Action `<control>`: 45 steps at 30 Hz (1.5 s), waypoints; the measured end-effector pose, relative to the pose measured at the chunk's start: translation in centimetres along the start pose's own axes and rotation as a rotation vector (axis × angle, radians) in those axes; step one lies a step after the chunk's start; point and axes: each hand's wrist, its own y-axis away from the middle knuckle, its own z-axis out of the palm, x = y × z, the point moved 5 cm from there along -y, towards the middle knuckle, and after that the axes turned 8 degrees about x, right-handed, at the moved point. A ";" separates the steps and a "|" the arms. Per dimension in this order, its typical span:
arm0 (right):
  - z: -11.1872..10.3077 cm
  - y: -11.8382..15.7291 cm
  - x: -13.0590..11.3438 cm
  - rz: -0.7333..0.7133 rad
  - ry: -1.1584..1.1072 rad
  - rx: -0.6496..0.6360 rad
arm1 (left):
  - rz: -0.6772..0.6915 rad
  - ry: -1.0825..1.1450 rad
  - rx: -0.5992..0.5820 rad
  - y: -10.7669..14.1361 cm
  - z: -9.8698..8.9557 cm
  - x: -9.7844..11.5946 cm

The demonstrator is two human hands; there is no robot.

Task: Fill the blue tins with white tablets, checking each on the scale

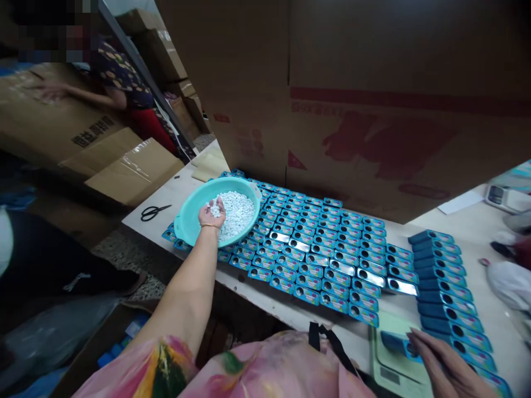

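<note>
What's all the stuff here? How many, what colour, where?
Table: one, white, across the middle
Bowl: one, turquoise, table's left part
Pellets: lots, white, inside bowl
Small boxes: lots, blue, rows along table
Scale: one, pale green, table's near right
Single box: one, blue, on or above scale
Scissors: one pair, black, table's left end
Big carton: one, brown, red-printed, behind small boxes
Other cartons: several, brown, upper left
Co-worker: one, dark patterned top, upper left
Screened device: one, white, table's far right
Left hand: one, palm up, cupping pellets in bowl
Right hand: one, gripping single box
</note>
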 end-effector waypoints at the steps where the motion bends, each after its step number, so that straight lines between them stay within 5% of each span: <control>1: 0.1 0.2 -0.2 -0.022 -0.016 -0.056 | -0.011 0.042 0.007 0.2 0.1 -0.1; 5: 1.0 1.0 -0.1 -0.065 -0.100 -0.142 | -0.069 0.149 -0.007 1.6 0.8 0.5; 9: 3.1 1.7 -3.1 -0.107 -0.232 -0.249 | -0.352 0.313 -0.273 6.7 3.6 -0.8; 13: 5.6 1.8 -9.8 -0.282 -0.386 -0.450 | -0.734 0.287 -0.379 17.0 5.2 -7.9; 17: 8.0 1.5 -12.8 -0.610 -0.333 -0.554 | -0.933 0.102 -0.231 27.7 4.2 -17.0; 22: 7.8 2.5 -7.4 -0.738 -0.003 -0.595 | -1.006 0.002 -0.231 37.0 4.6 -25.4; 29: 4.4 5.8 1.3 -0.853 -0.019 -0.774 | -1.011 0.015 -0.097 44.7 3.7 -32.5; 36: 3.1 7.7 3.7 -0.823 -0.093 -0.835 | -1.025 -0.014 -0.069 48.2 1.7 -34.0; 40: 2.3 6.2 4.2 -0.768 -0.173 -0.776 | -0.980 -0.029 -0.088 48.0 3.2 -34.0; 45: 1.0 2.5 6.4 -0.441 -0.456 -0.609 | -0.993 0.026 -0.144 48.0 5.8 -34.1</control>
